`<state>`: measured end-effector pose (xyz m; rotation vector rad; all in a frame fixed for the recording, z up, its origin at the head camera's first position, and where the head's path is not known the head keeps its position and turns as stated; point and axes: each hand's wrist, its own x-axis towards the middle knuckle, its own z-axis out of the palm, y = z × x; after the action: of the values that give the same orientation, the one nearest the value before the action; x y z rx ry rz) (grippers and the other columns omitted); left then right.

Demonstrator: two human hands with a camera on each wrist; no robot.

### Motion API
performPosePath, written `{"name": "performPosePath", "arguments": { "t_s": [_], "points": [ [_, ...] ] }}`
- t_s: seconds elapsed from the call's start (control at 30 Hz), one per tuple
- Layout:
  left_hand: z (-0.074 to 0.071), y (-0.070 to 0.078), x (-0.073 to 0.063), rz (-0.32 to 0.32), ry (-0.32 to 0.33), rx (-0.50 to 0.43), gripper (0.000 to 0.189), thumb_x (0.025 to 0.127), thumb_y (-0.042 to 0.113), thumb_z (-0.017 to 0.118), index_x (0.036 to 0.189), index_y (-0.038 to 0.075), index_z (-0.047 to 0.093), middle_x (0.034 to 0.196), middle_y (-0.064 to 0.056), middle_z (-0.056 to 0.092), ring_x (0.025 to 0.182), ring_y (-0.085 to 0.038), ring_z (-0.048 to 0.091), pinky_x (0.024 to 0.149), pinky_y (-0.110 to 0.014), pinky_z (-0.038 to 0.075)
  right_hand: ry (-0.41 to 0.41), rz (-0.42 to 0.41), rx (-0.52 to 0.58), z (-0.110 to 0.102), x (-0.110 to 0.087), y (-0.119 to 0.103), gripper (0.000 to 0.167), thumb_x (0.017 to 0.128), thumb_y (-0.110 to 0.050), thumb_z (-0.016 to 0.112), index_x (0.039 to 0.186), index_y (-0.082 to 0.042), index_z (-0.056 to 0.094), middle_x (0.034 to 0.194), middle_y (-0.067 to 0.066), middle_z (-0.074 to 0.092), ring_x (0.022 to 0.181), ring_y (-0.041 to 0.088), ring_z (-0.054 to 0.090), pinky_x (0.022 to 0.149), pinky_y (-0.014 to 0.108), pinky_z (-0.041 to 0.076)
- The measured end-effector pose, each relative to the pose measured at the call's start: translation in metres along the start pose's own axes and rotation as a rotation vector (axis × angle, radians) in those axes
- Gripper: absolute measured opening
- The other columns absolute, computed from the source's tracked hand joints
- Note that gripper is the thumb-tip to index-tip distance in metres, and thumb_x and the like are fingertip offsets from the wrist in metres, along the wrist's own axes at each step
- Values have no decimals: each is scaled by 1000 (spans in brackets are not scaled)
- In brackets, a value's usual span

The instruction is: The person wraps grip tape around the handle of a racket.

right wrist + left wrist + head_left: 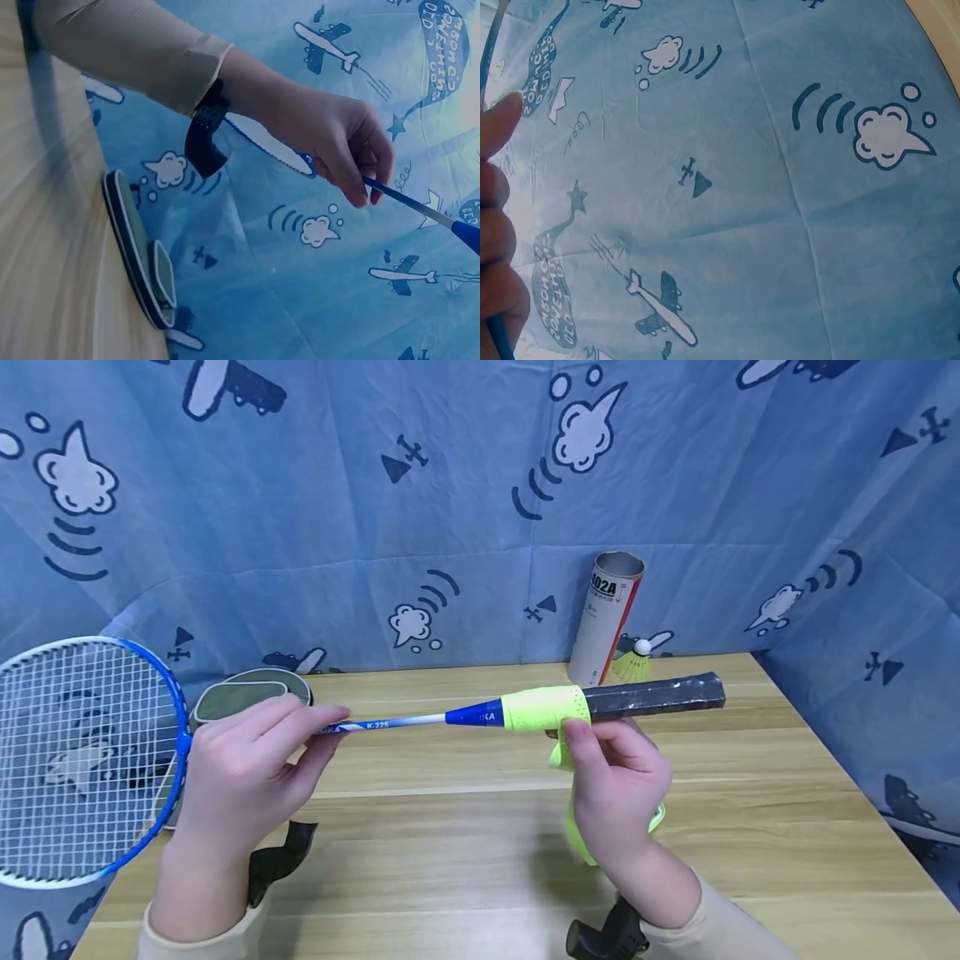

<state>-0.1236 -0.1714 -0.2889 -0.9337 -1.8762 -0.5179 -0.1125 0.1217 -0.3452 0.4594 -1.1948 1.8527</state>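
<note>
A blue and white badminton racket (405, 722) is held level above the table, its strung head at the left and its dark handle (652, 696) at the right. My left hand (247, 768) pinches the shaft between thumb and fingers; the right wrist view also shows this left hand (337, 142) on the shaft. Bright yellow-green grip tape (543, 707) is wrapped around the cone end of the handle, and the rest of the handle is bare of it. My right hand (618, 777) pinches the tape just below the handle. A loose tail of tape hangs down, partly behind that hand.
On the wooden table (450, 877), a white and red shuttlecock tube (603, 627) stands at the back. Beside it is a yellow shuttlecock (636, 662). A green case (251, 693) lies behind my left hand. Patterned blue cloth (465, 510) hangs behind the table.
</note>
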Motion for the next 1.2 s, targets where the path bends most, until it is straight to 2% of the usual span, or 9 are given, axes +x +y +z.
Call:
{"name": "performPosePath", "arguments": {
  "t_s": [0.13,0.23,0.43,0.63,0.77,0.83,0.93,1.03,1.2],
  "points": [
    [1,1,0,9,58,-47,35,103,30,65,85,3,79,73,-4,67,53,-14,47,47,-22,36,15,26,39,0,2,-1,21,87,4,79,72,12,68,72,8,73,60,14,69,57,19,52],
    [1,1,-1,22,102,-78,37,102,29,67,81,1,78,73,-6,69,54,-17,50,48,-24,39,-3,18,45,0,2,-1,18,87,2,79,76,13,69,76,7,72,60,11,65,58,19,52],
    [1,1,-1,37,119,-105,39,102,29,68,79,-1,77,71,-8,68,54,-19,51,47,-23,38,-41,-2,54,0,0,0,12,88,6,74,85,16,67,82,6,72,62,10,60,61,19,52],
    [0,1,0,28,97,-90,39,102,31,68,81,-1,78,71,-8,70,54,-18,52,50,-24,40,-20,16,29,-1,1,-1,14,88,5,76,82,14,69,82,7,74,65,12,63,65,21,56],
    [-2,1,-1,-8,68,-9,41,102,35,66,84,1,79,74,-9,72,56,-22,58,54,-32,47,-14,13,35,-1,2,-1,19,87,0,81,81,15,71,82,9,75,68,12,67,67,22,58],
    [-2,0,-1,-38,45,50,41,102,37,65,86,2,80,75,-9,72,59,-25,61,57,-37,50,-12,0,6,-1,2,-1,19,86,-5,84,80,9,73,79,7,75,66,10,66,65,20,57],
    [-2,0,-1,-85,0,128,40,103,39,64,88,5,80,74,-8,71,61,-26,61,57,-38,46,-11,-20,-42,-2,2,-2,19,86,-11,86,78,3,76,74,3,74,64,8,65,62,19,55],
    [-1,-1,-1,-93,-16,156,41,104,40,62,89,6,80,70,-6,67,58,-24,57,55,-37,41,-11,-31,-49,-2,1,-2,21,86,-11,85,79,6,75,75,3,74,64,7,65,62,18,54],
    [0,-3,-2,-50,5,117,41,104,38,62,86,6,79,63,-3,60,51,-17,45,52,-33,35,-31,-28,39,-1,1,0,21,87,0,81,85,18,68,84,9,75,66,11,66,64,20,56]
  ]
}}
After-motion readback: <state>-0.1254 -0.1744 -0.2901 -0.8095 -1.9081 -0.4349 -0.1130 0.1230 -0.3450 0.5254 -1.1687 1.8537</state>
